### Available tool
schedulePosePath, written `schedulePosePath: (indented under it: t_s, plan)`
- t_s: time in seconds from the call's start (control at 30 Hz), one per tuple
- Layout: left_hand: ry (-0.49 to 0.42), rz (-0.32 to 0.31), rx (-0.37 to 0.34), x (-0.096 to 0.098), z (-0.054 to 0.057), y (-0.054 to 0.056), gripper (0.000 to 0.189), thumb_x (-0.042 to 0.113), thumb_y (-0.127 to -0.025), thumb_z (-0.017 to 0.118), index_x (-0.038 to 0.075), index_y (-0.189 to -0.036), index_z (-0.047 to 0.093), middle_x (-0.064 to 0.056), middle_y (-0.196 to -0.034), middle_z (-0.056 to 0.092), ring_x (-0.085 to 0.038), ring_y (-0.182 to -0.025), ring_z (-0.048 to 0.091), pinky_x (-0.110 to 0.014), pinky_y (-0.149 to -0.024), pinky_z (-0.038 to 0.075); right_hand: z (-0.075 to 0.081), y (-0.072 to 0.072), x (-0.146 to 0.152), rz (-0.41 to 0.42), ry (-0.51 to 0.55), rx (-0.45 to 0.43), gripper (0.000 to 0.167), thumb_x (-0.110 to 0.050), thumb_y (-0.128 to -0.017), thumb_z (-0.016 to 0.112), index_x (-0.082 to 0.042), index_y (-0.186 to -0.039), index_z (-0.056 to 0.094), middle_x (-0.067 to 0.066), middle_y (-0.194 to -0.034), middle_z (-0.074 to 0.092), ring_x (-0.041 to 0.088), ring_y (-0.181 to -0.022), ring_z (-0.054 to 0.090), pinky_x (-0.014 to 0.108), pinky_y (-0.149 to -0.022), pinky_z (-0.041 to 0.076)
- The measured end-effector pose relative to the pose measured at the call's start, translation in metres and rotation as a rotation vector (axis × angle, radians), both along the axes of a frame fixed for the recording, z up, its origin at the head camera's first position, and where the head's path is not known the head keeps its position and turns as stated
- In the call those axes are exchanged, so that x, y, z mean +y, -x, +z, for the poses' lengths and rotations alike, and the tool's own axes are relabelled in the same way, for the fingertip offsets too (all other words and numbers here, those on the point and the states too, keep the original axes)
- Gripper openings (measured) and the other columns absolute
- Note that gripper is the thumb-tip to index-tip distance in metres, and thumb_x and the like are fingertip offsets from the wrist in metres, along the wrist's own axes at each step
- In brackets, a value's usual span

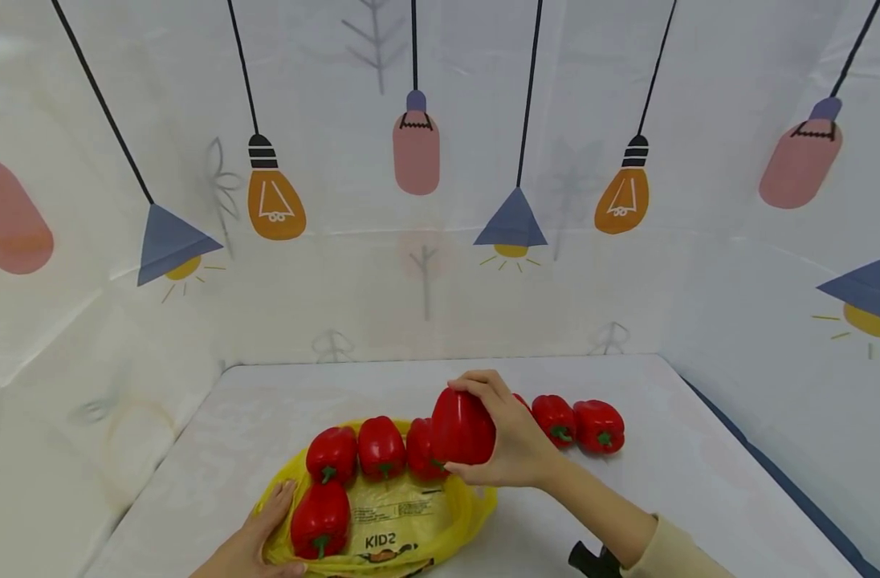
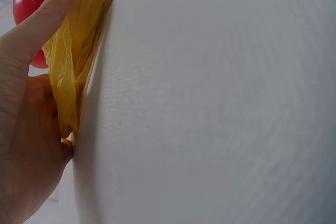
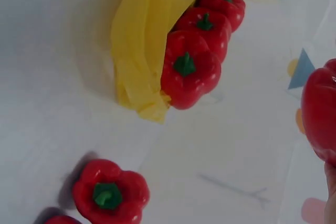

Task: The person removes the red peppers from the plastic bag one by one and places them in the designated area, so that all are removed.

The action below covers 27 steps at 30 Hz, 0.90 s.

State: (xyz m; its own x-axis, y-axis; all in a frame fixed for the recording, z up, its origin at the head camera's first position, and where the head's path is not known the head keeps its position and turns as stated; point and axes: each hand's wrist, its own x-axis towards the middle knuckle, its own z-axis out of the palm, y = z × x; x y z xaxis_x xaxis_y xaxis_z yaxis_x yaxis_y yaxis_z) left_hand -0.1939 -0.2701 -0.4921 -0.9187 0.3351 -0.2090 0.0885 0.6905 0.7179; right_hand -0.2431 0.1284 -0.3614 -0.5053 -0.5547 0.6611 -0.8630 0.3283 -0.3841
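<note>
A yellow plastic bag lies on the table with its mouth spread wide. Several red bell peppers with green stems sit inside, along its left and far sides. My left hand holds the bag's left rim; in the left wrist view the thumb lies over the thin yellow plastic, fingers on its other side. Above the bag's far right part, my right hand grips another bell pepper, thumb below and fingers over the top. The right wrist view catches only part of this held pepper.
To the right of the bag, a few more red peppers stand in a row on the white table, one partly hidden behind my right hand. A pale cloth wall printed with hanging lamps encloses the table's back and sides.
</note>
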Motion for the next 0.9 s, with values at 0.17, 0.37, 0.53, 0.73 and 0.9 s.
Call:
schedulePosePath:
  t_s: [0.17,0.37,0.53,0.73,0.9]
  plan:
    - [-0.005,0.002,-0.012,-0.001,0.0,0.001,0.1,0.042,-0.085,0.07,-0.002,-0.152,0.012,-0.029,-0.155,0.01,-0.048,-0.14,0.002,-0.077,-0.098,0.012,0.001,-0.001,0.009,-0.004,0.0,0.0,0.085,-0.026,-0.066,0.088,-0.004,-0.135,0.044,0.007,-0.132,0.043,0.022,-0.113,0.051,0.032,-0.078,0.056]
    - [-0.009,0.012,-0.025,-0.001,-0.001,0.002,0.101,0.042,-0.084,0.071,-0.001,-0.153,0.011,-0.029,-0.155,0.009,-0.049,-0.14,0.001,-0.077,-0.097,0.016,0.002,-0.003,0.022,-0.045,-0.011,0.002,0.088,-0.025,-0.063,0.09,-0.006,-0.135,0.043,0.006,-0.133,0.043,0.023,-0.114,0.051,0.034,-0.078,0.056]
    - [-0.019,0.018,-0.037,-0.001,0.0,0.002,0.101,0.041,-0.084,0.071,0.0,-0.153,0.01,-0.03,-0.155,0.007,-0.05,-0.139,-0.001,-0.077,-0.097,0.016,0.001,-0.005,0.033,-0.088,-0.022,0.009,0.091,-0.023,-0.06,0.092,-0.008,-0.135,0.043,0.006,-0.133,0.044,0.023,-0.114,0.05,0.034,-0.077,0.056]
    - [-0.003,0.047,-0.069,0.001,0.001,0.002,0.104,0.045,-0.083,0.072,0.0,-0.153,0.009,-0.029,-0.155,0.007,-0.05,-0.14,-0.001,-0.076,-0.098,0.019,0.001,-0.006,0.048,-0.127,-0.021,0.028,0.093,-0.022,-0.057,0.093,-0.006,-0.134,0.044,0.006,-0.132,0.045,0.023,-0.115,0.05,0.036,-0.077,0.057]
    - [0.016,0.062,-0.087,0.001,0.001,0.001,0.106,0.046,-0.082,0.073,0.0,-0.153,0.01,-0.029,-0.156,0.008,-0.051,-0.139,0.001,-0.075,-0.098,0.021,0.0,-0.008,0.06,-0.155,-0.02,0.039,0.092,-0.021,-0.058,0.093,-0.006,-0.134,0.045,0.006,-0.132,0.045,0.022,-0.114,0.05,0.036,-0.076,0.057]
